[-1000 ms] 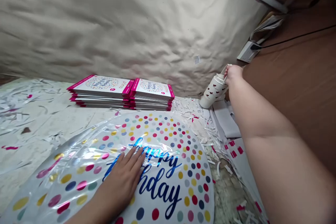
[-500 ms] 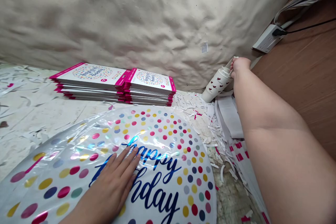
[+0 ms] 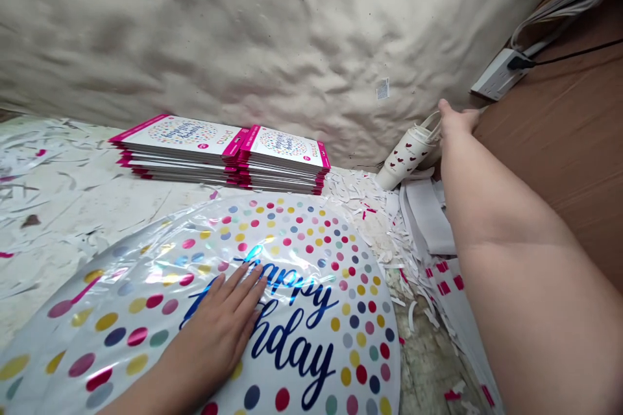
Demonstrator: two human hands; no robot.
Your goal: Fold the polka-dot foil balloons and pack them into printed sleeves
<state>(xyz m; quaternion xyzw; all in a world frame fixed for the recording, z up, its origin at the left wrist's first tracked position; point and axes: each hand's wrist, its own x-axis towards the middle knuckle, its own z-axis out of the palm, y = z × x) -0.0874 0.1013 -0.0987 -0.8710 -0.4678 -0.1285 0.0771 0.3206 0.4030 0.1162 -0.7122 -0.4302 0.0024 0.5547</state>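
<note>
My left hand (image 3: 221,327) lies flat and open on a flattened foil balloon (image 3: 311,272), which is covered in coloured dots and reads "Happy Birthday" in blue. My right arm reaches far to the back right. There my right hand (image 3: 456,120) is at the mouth of a white paper cup with red hearts (image 3: 406,157) that leans against the backdrop. The fingers look closed on a thin white strip (image 3: 429,120) that curves up out of the cup.
Two stacks of pink-edged packaged cards (image 3: 224,155) sit behind the balloon. White and pink paper scraps (image 3: 384,233) litter the table, and white sheets (image 3: 428,214) lie near the cup. A power strip (image 3: 496,71) rests on the brown surface to the right. A beige cloth hangs behind everything.
My right hand has shifted slightly up and right from the cup's mouth, with the strip. My left hand stays flat on the balloon. The view moved a little.
</note>
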